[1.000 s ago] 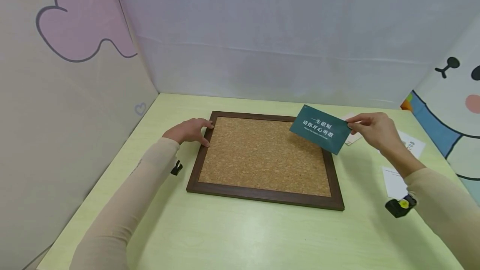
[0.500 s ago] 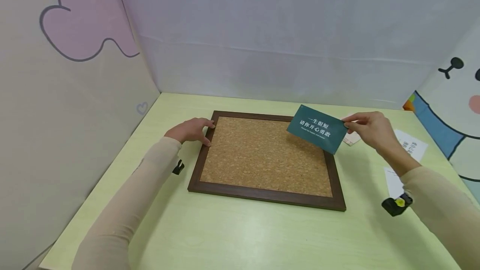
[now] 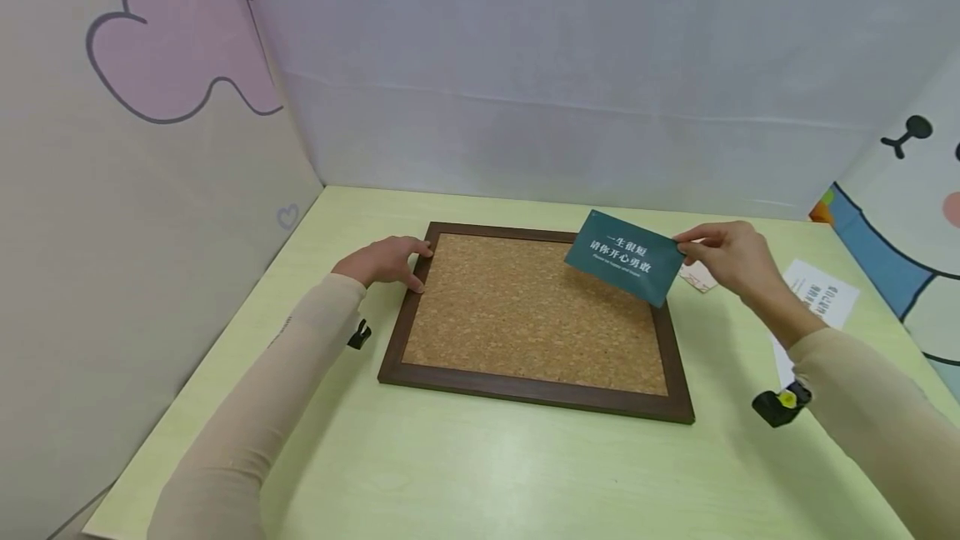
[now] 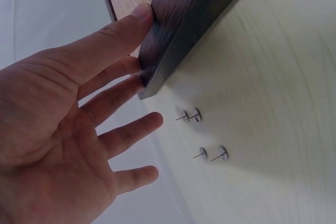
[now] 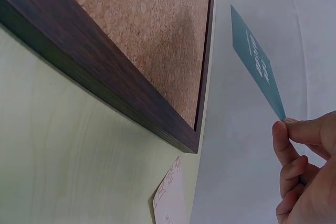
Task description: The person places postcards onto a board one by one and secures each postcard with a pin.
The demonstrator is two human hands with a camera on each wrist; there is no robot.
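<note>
A cork board (image 3: 525, 315) with a dark brown frame lies flat on the pale table. My left hand (image 3: 384, 260) rests at its left edge; in the left wrist view the thumb and two fingertips of that hand (image 4: 68, 114) touch the frame (image 4: 176, 30), the other fingers spread. My right hand (image 3: 738, 265) pinches the right corner of a green card (image 3: 624, 258) with white writing, tilted in the air over the board's upper right corner. The right wrist view shows the card (image 5: 257, 59) between thumb and forefinger of the right hand (image 5: 310, 166), clear of the board.
Several metal pushpins (image 4: 222, 153) lie points up on the table beside the frame's left side. A pale pink card (image 3: 699, 277) lies right of the board, and white cards (image 3: 832, 294) lie farther right, one partly under the right forearm. A white cloth wall (image 3: 570, 90) stands behind.
My right hand and the green card have shifted slightly left, farther over the board. The left hand keeps its place on the frame. The view has turned a little.
</note>
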